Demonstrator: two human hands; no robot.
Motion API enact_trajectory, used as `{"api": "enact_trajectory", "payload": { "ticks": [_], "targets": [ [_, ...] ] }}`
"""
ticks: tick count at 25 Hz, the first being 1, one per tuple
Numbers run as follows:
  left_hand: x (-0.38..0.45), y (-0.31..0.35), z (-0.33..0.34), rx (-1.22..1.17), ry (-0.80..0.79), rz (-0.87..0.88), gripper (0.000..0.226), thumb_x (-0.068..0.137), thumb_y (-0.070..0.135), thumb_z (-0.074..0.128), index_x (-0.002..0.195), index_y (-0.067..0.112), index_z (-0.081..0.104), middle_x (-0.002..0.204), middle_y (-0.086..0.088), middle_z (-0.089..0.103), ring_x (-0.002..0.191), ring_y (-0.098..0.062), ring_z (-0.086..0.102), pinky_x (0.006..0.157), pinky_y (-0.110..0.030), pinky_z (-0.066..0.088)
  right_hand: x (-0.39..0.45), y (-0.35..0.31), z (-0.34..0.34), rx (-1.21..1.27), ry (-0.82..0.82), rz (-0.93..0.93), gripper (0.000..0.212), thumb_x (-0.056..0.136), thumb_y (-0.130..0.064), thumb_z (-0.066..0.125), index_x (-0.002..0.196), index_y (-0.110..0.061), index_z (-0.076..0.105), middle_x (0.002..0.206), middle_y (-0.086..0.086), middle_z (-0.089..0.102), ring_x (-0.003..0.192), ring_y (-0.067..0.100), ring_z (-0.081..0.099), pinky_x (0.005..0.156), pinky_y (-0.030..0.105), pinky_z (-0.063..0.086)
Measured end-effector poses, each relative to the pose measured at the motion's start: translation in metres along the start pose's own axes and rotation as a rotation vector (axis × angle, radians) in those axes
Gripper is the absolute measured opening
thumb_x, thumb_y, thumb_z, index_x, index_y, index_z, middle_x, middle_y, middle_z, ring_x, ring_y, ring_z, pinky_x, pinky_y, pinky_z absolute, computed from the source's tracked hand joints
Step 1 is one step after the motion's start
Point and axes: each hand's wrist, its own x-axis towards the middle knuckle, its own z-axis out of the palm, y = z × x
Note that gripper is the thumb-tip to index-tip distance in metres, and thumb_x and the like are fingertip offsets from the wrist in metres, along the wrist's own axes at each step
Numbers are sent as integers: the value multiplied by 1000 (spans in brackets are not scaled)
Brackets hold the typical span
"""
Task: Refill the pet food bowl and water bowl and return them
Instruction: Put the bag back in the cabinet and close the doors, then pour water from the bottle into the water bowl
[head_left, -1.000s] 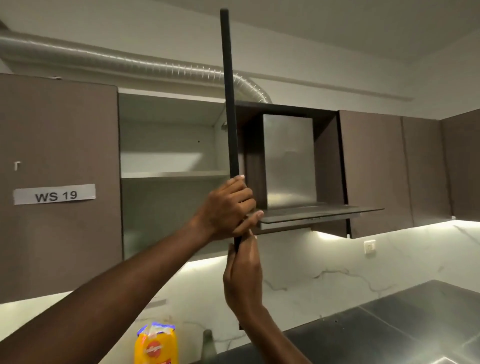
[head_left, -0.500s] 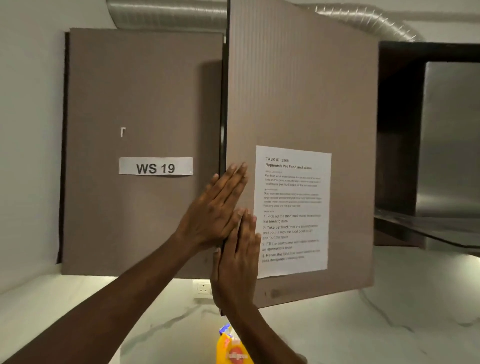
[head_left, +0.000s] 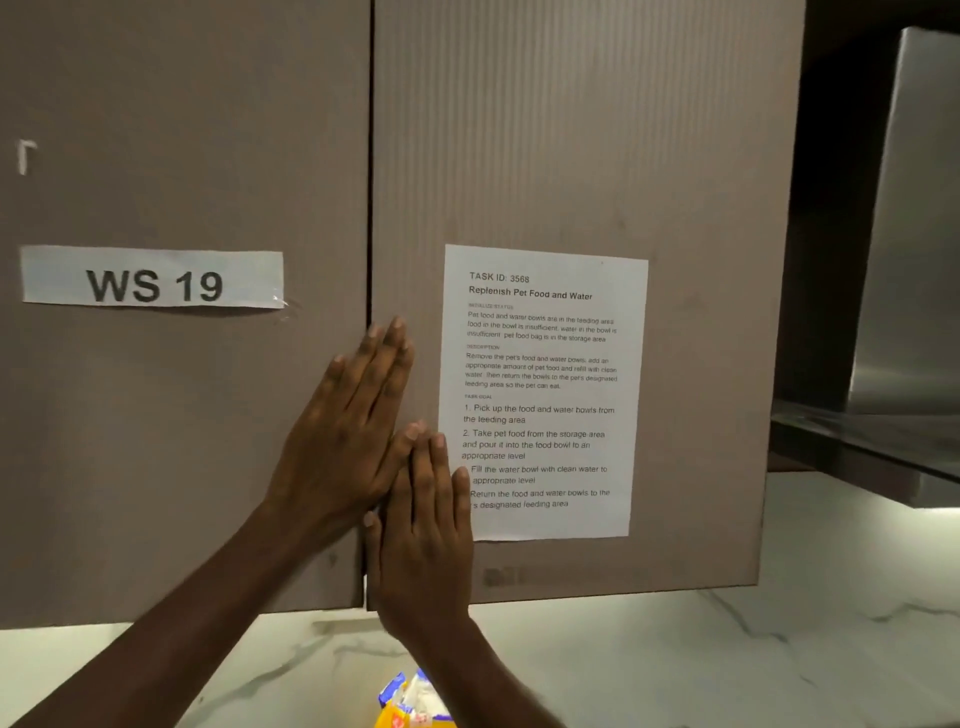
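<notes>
Both my hands lie flat against a brown wall cupboard door (head_left: 571, 156). My left hand (head_left: 348, 441) presses with straight fingers at the door's left edge, over the seam to the neighbouring door. My right hand (head_left: 423, 525) is flat just below it, its fingertips touching a printed task sheet (head_left: 545, 389) taped to the door. The door sits flush with its neighbour. The top of a yellow pet food bag (head_left: 410, 706) shows at the bottom edge, below my right wrist. No bowls are in view.
The left cupboard door (head_left: 182, 415) carries a "WS 19" label (head_left: 153, 280). A steel cooker hood (head_left: 904, 260) hangs at the right in a dark recess. White marble backsplash (head_left: 727, 654) runs under the cupboards.
The door stood open and edge-on with both hands gripping its edge; it has swung shut. My hands now lie flat on its face, and the view has come closer.
</notes>
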Motion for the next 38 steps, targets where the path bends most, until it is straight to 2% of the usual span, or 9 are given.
{"api": "enact_trajectory", "payload": {
  "ticks": [7,10,14,17,20,24,28,32,38],
  "targets": [
    [-32,19,13,-48,79,-191,74,109,38,36,172,6,14,182,-15,12,170,-32,9,137,-46,8,-17,15,-9,65,-18,-78,67,107,-29,54,167,-8,33,177,11,27,167,27,19,133,47,26],
    [-89,39,21,-102,135,-421,69,111,32,41,169,0,22,178,-20,21,167,-38,17,136,-52,16,-66,45,-26,181,-156,-186,67,100,-17,60,164,-11,41,175,18,26,167,33,20,132,51,26],
    [-224,108,27,-187,216,-812,59,110,20,51,162,-3,38,171,-20,38,163,-25,32,134,-44,26,-166,126,-45,330,-311,-165,73,91,-3,56,162,-13,45,173,20,27,164,40,26,132,54,27],
    [-337,191,39,-295,120,-1369,53,107,24,53,157,7,50,161,-18,54,149,-34,51,124,-41,36,-254,201,-35,377,-446,91,76,90,-7,65,162,-10,44,175,22,28,165,38,25,129,56,31],
    [-425,278,60,-457,-132,-2026,39,106,24,58,141,8,64,144,-22,67,138,-42,61,116,-50,46,-326,260,-14,349,-570,590,87,91,-23,81,164,-7,37,175,19,25,163,38,25,129,55,32],
    [-468,361,63,-644,-318,-2525,29,109,20,58,129,3,68,132,-17,67,121,-37,68,101,-45,54,-366,310,19,407,-1004,1009,111,81,-48,91,166,-10,31,172,15,36,159,35,36,128,48,32],
    [-455,387,69,-841,-173,-2720,51,114,19,47,160,-4,42,158,-25,56,147,-43,54,121,-48,44,-375,325,41,543,-1214,939,93,72,-48,97,149,-22,53,147,11,66,133,32,62,114,43,47],
    [-452,383,78,-862,12,-2779,52,114,30,47,154,-4,51,148,-23,64,140,-39,61,115,-47,48,-375,328,55,593,-1262,789,71,79,-52,88,133,-22,54,135,12,69,119,27,63,108,51,53],
    [-458,371,86,-881,-28,-2806,43,111,38,50,135,6,67,104,-8,73,108,-27,68,104,-43,51,-346,313,47,405,-1620,-39,61,92,-58,75,139,-30,47,140,0,63,122,26,62,95,50,56]
  ]
}}
